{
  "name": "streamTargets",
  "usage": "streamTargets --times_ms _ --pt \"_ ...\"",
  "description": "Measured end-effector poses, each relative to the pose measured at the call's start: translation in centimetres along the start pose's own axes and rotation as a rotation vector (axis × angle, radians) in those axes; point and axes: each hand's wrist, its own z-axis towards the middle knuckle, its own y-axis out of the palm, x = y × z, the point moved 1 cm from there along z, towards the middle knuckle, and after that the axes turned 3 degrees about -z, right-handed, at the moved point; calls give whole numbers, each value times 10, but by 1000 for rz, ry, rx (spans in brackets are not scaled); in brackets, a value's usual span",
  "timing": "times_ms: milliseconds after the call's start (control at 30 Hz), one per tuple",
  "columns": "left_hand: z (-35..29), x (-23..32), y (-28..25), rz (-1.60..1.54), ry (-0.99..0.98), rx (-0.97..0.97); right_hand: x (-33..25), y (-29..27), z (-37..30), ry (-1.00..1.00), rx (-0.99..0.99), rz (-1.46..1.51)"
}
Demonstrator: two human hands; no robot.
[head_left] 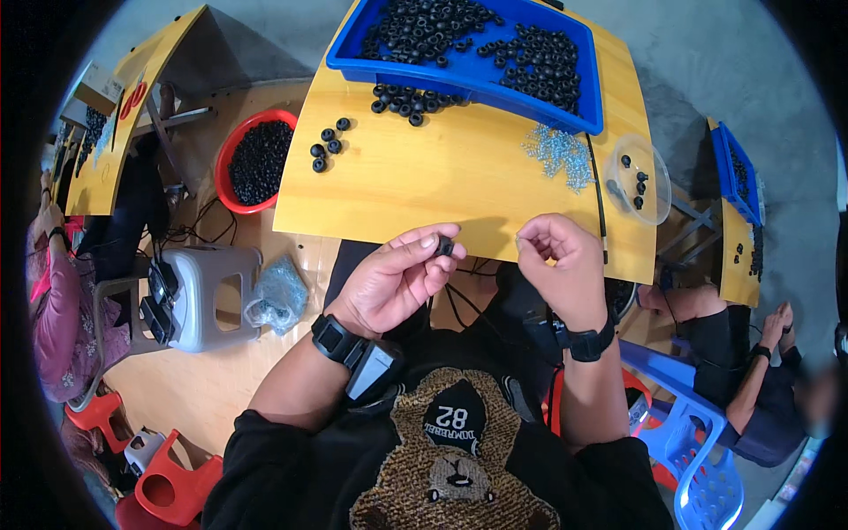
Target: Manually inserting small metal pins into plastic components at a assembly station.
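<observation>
My left hand (396, 276) pinches a small black rubber ring (444, 246) between thumb and fingertips, just in front of the near edge of the yellow table (459, 190). My right hand (563, 265) is beside it, fingers curled as if pinching something tiny; what it holds cannot be made out. A blue tray (587, 84) full of black rings sits at the far side of the table. Loose black rings (327, 146) lie at the table's left, and a pile of small clear pieces (558, 155) lies to the right.
A clear plastic bowl (638, 179) with a few black parts sits at the table's right edge. A red basin (256, 162) of black rings stands on the floor to the left, near a grey stool (208, 296). Other people sit at left and right.
</observation>
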Motion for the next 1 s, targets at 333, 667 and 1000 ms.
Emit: streamTargets --times_ms 333,667,1000 --pt "-6 -14 -11 144 67 51 -26 14 -25 -120 -138 69" --pt "-6 -16 -6 45 51 88 -25 21 -27 -212 -103 24" --pt "-5 -18 -11 59 41 48 -36 28 -22 -301 -73 -91"
